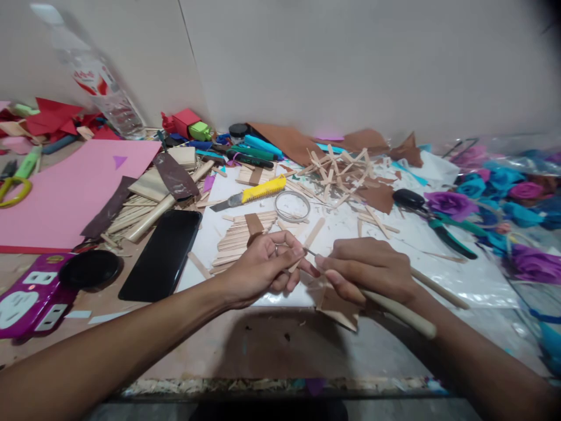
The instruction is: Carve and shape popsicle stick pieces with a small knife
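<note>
My left hand (pixel 272 263) is closed, thumb against fingers, around a flat wooden craft stick (pixel 314 233) that slants up past the fingertips. A reddish-brown patch shows by one fingertip. Facing it, my right hand (pixel 372 269) is wrapped round a thin tool with a pale wooden handle (pixel 401 314); its slim dark tip almost meets the left fingertips. A second pale rod (pixel 440 289) sticks out behind the right wrist, and whether that hand holds it I cannot tell. Below the hands lies a brown piece of paper (pixel 339 310). Beside my left hand sits a row of craft sticks (pixel 236 240).
A yellow box cutter (pixel 263 190), a clear tape roll (pixel 292 207) and joined craft sticks (pixel 337 172) lie behind the hands. A black phone (pixel 161 254) is at left, green-handled pliers (pixel 451 237) and paper flowers (pixel 532 263) at right. A water bottle (pixel 103 88) stands at back left.
</note>
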The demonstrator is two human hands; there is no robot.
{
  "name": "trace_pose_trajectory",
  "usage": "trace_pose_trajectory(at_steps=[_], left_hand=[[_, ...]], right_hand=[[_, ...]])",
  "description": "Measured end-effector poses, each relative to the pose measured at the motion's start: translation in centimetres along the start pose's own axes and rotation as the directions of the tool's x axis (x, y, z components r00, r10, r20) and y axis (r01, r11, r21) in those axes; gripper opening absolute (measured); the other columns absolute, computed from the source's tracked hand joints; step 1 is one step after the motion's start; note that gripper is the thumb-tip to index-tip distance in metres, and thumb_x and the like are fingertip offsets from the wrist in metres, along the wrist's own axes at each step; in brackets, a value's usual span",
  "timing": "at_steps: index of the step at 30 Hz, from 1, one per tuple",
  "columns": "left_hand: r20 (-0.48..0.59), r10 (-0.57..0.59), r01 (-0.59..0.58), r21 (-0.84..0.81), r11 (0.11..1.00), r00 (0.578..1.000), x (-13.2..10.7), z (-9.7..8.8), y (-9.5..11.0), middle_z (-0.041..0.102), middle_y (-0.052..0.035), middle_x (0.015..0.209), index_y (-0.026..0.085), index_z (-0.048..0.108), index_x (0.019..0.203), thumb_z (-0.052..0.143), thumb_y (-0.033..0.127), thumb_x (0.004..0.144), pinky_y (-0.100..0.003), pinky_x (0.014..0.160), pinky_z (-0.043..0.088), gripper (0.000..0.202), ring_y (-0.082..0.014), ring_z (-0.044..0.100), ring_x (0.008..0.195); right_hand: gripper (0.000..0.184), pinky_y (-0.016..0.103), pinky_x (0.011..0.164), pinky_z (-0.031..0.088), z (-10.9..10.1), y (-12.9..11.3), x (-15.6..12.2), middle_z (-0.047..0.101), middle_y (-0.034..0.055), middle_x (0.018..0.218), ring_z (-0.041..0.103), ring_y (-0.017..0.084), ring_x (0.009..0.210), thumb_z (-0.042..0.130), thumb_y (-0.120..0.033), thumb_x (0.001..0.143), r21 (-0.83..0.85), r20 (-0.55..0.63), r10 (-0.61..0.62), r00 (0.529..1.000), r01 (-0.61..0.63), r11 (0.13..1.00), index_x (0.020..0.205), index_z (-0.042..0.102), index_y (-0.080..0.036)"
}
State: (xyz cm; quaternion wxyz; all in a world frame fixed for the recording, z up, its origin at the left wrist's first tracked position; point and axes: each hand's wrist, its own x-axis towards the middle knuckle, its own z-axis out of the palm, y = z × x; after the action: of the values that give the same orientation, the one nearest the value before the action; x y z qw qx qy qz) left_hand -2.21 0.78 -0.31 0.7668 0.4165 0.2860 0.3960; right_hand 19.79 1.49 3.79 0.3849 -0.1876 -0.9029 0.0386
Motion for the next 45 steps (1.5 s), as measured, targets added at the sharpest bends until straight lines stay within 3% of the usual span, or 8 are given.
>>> trace_pose_trajectory(at_steps=[10,15,19,25,30,36,40,45], left_hand=[[-0.009,0.010,-0.010,0.032,0.999,1.000,-0.1,0.3,0.1,0.068,0.0012,0.059,0.016,0.055,0.090,0.076,0.042,0.094,-0.012,0.036,0.031,0.034,-0.0052,0.052,0.039],[-0.011,0.005,-0.005,0.036,0.999,1.000,-0.1,0.1,-0.1,0.079,-0.0079,0.081,0.016,0.055,0.091,0.075,0.044,0.094,-0.013,0.037,0.033,0.035,-0.0052,0.054,0.044],[-0.029,0.001,0.000,0.036,0.999,1.000,0.0,-0.1,-0.3,0.080,-0.0121,0.089,0.016,0.055,0.092,0.072,0.046,0.096,-0.015,0.036,0.030,0.034,-0.0043,0.050,0.041],[-0.016,-0.012,0.013,0.027,1.000,1.000,0.0,0.1,-0.1,0.079,-0.0104,0.080,0.016,0.056,0.091,0.073,0.047,0.095,-0.014,0.033,0.025,0.036,-0.0011,0.040,0.032],[-0.025,-0.033,0.033,-0.008,0.999,0.999,-0.1,0.4,0.1,0.079,-0.0093,0.080,0.014,0.058,0.090,0.077,0.038,0.093,-0.012,0.034,0.029,0.031,-0.0010,0.046,0.035],[-0.046,0.002,-0.002,0.005,1.000,0.999,-0.1,0.5,0.1,0.079,-0.0104,0.080,0.011,0.064,0.089,0.082,0.033,0.090,-0.013,0.038,0.040,0.029,-0.0025,0.053,0.039],[-0.034,0.015,-0.016,-0.012,1.000,0.999,-0.1,0.5,-0.1,0.078,-0.0095,0.075,0.011,0.064,0.089,0.085,0.033,0.086,-0.015,0.040,0.047,0.031,-0.0098,0.065,0.046],[-0.017,0.008,-0.009,-0.053,0.999,1.000,-0.1,0.3,-0.3,0.080,-0.0107,0.086,0.012,0.063,0.088,0.085,0.034,0.086,-0.020,0.048,0.059,0.031,-0.0215,0.080,0.070]], right_hand=[[0.011,0.028,0.053,0.046,-0.4,-0.2,0.3,0.066,0.0028,0.071,0.059,0.014,0.059,0.062,-0.012,0.099,-0.024,0.027,0.021,0.999,-0.020,1.000,0.095,0.070,-0.019],[0.014,0.030,0.052,0.047,-0.9,-0.1,0.3,0.067,0.0020,0.067,0.063,0.015,0.057,0.061,-0.013,0.098,-0.061,0.029,0.045,0.999,-0.044,0.997,0.090,0.068,-0.022],[0.016,0.032,0.048,0.043,-1.1,0.9,0.0,0.062,-0.0009,0.059,0.058,0.016,0.050,0.062,-0.013,0.096,-0.028,-0.090,-0.003,0.996,0.001,1.000,0.087,0.068,-0.024],[0.013,0.032,0.057,0.046,-0.3,2.1,0.0,0.063,0.0059,0.079,0.060,0.018,0.069,0.060,-0.018,0.098,0.034,-0.088,0.055,0.995,-0.052,0.998,0.094,0.072,-0.020],[0.013,0.030,0.065,0.046,0.3,2.5,0.3,0.060,0.0033,0.078,0.057,0.016,0.071,0.054,-0.014,0.103,0.043,-0.046,0.158,0.986,-0.156,0.987,0.094,0.063,-0.019],[0.006,0.028,0.060,0.038,0.3,2.2,0.6,0.053,-0.0056,0.064,0.049,0.011,0.057,0.065,-0.014,0.096,0.059,0.061,0.102,0.993,-0.106,0.993,0.096,0.063,-0.020],[0.011,0.028,0.062,0.037,0.5,2.1,0.7,0.053,-0.0060,0.062,0.050,0.011,0.058,0.065,-0.016,0.097,0.131,0.093,0.112,0.989,-0.124,0.984,0.086,0.063,-0.020],[0.014,0.026,0.063,0.039,0.7,2.0,0.6,0.061,-0.0039,0.066,0.053,0.011,0.060,0.063,-0.014,0.099,0.192,0.129,0.126,0.984,-0.150,0.970,0.086,0.065,-0.020]])
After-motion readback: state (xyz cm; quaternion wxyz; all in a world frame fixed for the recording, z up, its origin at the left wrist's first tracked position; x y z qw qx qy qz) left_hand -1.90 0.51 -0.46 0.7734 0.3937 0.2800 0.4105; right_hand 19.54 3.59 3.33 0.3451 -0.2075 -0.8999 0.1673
